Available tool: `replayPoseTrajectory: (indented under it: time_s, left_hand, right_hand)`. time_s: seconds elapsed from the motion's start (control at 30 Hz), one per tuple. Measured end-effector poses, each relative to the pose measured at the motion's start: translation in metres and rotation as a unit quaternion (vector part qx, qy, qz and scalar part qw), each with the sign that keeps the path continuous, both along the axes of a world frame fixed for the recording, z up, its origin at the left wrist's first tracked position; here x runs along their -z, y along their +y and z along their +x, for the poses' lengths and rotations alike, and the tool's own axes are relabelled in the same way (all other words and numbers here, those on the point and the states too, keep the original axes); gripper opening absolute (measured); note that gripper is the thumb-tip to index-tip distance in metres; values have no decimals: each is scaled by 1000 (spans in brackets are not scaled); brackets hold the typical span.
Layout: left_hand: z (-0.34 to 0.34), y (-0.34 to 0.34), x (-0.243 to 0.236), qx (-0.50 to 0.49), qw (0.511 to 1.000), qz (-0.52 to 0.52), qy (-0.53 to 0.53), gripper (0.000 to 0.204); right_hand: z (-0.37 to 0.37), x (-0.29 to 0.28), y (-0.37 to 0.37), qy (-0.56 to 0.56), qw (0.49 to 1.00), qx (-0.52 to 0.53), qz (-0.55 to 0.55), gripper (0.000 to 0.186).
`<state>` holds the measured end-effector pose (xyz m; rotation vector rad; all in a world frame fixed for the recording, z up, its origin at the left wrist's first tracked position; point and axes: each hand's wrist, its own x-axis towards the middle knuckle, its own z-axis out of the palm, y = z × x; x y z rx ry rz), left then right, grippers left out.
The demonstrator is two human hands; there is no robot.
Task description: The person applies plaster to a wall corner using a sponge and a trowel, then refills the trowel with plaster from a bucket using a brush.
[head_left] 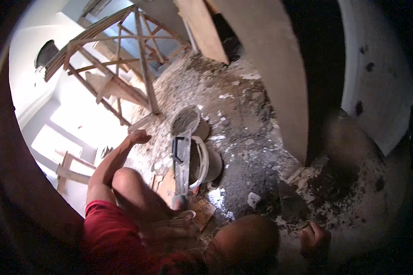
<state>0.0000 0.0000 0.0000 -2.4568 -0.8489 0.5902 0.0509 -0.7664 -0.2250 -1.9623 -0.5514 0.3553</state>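
My left hand (139,136) is raised beyond my bent knee, fingers curled, nothing visible in them, just left of two buckets. The rear bucket (186,120) holds grey mix; across the front bucket (212,166) lies a long flat metal tool (183,160) with a black handle. My right hand (313,236) is low at the right, in shadow, closed on what looks like a trowel, its dark blade (293,204) pointing forward over the rubble.
A wooden trestle scaffold (142,64) stands at the back left, with another wooden frame (69,176) farther left. Rubble (243,128) covers the floor. A board (204,30) leans at the back; tall pale panels (275,68) rise at the right. Cardboard scraps (202,215) lie near my feet.
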Motion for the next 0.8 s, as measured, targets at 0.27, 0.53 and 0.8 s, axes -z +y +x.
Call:
replayPoseTrajectory:
  time_s: [0.27,0.53,0.8]
  left_hand:
    - [-60,2,58,-166,984,-56,35,54]
    - [-141,34,87,-213,973,-75,50,59]
    - [-199,38,92,-277,954,-115,10,58]
  right_hand:
    - [43,-58,54,9,999,-27,-13,54]
    - [98,-75,204,-88,993,-39,63,43]
    - [176,-154,382,-124,982,-143,8,31]
